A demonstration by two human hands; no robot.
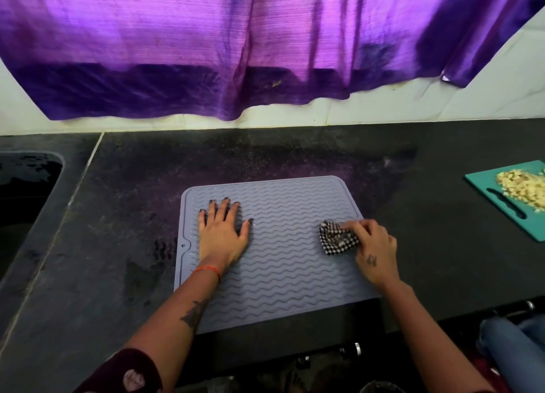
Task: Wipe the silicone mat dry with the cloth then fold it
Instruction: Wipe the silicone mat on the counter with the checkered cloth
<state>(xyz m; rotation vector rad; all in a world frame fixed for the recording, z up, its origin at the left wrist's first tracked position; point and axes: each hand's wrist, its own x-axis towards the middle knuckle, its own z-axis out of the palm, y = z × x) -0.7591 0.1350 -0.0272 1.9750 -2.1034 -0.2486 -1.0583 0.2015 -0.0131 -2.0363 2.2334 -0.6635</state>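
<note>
We see no legible writing. Left hand presses flat, fingers spread, on the silicone mat; right hand grips the checked cloth at the mat's right edge.

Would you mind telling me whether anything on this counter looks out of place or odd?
Only small things. The silicone mat lies slightly askew on the dark counter, with wavy wet-looking marks just off its left edge. The left hand presses it flat; the right hand holds the checked cloth bunched.
</note>
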